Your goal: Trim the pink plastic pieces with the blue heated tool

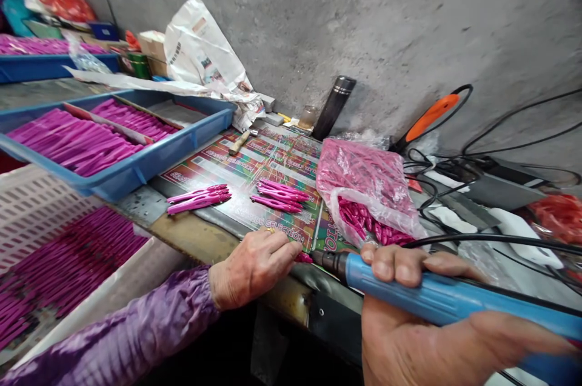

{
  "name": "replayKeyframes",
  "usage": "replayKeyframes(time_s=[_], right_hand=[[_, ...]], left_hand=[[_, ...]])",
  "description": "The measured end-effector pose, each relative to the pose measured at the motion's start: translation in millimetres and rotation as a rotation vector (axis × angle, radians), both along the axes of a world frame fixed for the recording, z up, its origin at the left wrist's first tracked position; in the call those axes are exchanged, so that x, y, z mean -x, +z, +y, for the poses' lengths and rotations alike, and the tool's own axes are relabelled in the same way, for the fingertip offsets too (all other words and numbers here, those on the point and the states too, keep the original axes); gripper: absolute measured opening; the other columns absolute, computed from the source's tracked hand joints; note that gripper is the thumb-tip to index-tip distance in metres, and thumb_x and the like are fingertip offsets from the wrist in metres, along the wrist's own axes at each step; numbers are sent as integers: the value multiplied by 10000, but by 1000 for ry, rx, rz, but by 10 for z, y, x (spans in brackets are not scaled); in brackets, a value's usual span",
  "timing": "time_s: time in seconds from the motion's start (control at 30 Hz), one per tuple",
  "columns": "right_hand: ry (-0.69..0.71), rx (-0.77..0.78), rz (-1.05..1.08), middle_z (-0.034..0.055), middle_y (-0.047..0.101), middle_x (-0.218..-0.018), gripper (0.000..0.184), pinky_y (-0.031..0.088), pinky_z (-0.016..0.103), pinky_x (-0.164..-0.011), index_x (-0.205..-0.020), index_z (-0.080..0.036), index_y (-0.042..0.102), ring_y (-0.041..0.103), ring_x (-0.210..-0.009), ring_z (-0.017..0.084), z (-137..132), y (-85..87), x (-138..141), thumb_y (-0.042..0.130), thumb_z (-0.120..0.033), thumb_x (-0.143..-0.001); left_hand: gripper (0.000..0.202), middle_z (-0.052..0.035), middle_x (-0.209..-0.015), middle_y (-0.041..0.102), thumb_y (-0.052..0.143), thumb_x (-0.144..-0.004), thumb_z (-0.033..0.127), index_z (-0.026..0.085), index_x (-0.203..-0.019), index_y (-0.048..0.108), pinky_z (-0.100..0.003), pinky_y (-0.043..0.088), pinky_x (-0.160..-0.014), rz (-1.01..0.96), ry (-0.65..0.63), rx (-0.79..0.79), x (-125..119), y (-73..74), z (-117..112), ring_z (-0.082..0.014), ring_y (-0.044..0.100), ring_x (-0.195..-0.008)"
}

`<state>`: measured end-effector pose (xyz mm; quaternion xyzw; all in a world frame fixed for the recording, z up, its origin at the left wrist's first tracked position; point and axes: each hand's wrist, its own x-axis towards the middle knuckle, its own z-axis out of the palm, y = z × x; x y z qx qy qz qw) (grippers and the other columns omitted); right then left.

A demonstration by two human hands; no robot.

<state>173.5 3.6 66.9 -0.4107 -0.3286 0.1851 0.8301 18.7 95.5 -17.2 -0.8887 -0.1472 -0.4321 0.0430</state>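
My right hand (409, 307) is wrapped round a blue electric screwdriver (454, 298), its dark tip pointing left at a small magenta pen part (304, 257). My left hand (254, 265), in a purple sleeve, pinches that part at the bench's front edge. Two small piles of magenta pens (199, 199) (279, 194) lie on a printed mat (236, 174) just beyond. A clear bag of pink pen tips (368, 192) lies open to the right of them.
A blue tray (150, 162) full of magenta pen barrels sits at the left, above a white crate (40, 204) holding more. A black flask (334, 107), an orange-handled tool (430, 116) and tangled black cables (477, 162) lie against the grey wall.
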Motion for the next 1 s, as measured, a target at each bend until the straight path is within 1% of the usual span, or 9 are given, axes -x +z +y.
replayKeyframes(time_s=[0.17, 0.3, 0.47, 0.6, 0.7, 0.87, 1.0], right_hand=[[25, -33, -16, -74, 474, -563, 654, 529, 339, -603, -722, -232, 524, 486, -522, 116, 10, -45, -25, 658, -871, -687], [-4, -26, -2, -76, 475, -559, 660, 528, 334, -602, -711, -227, 523, 481, -518, 112, 11, -41, -20, 671, -870, -674], [-4, -21, 6, -76, 470, -557, 670, 520, 333, -593, -715, -232, 523, 468, -524, 117, 6, -55, -19, 662, -885, -661], [-16, -14, 20, -77, 472, -569, 675, 521, 336, -607, -720, -232, 512, 462, -529, 116, 3, -69, -13, 680, -882, -646], [-18, -15, 15, -76, 477, -574, 679, 521, 341, -611, -724, -234, 514, 463, -532, 119, 4, -66, -9, 699, -879, -625], [-24, -6, 2, -72, 475, -550, 674, 516, 332, -586, -703, -234, 520, 468, -522, 119, 12, -44, -13, 644, -896, -665], [-60, -1, 7, -75, 457, -516, 688, 525, 342, -574, -663, -232, 527, 456, -503, 117, 16, -19, -38, 666, -904, -621]], left_hand=[[126, 5, -733, 618, 472, -1057, 176, 148, -1039, 594, -258, 407, -569, 2, -2, 0, -2, -20, 10, -133, 552, -605], [121, -1, -747, 632, 483, -1053, 169, 140, -1037, 600, -257, 402, -571, -7, -19, -3, -6, -22, 14, -134, 557, -610], [129, -3, -746, 639, 471, -1060, 173, 143, -1049, 596, -269, 406, -573, -7, -24, 7, -2, -17, 8, -138, 564, -616], [136, -1, -748, 637, 457, -1067, 174, 149, -1053, 591, -257, 405, -573, 3, -25, 1, 3, -12, 9, -126, 563, -619], [140, -2, -752, 636, 454, -1070, 176, 153, -1053, 591, -260, 402, -563, 3, -30, 8, 4, -22, 12, -125, 563, -621], [155, -2, -749, 632, 441, -1072, 170, 162, -1043, 593, -264, 392, -558, 16, -29, 25, 4, -41, 20, -124, 553, -615], [175, 2, -732, 620, 430, -1073, 168, 162, -1009, 592, -267, 391, -553, 1, -14, 15, 2, -31, 15, -124, 547, -606]])
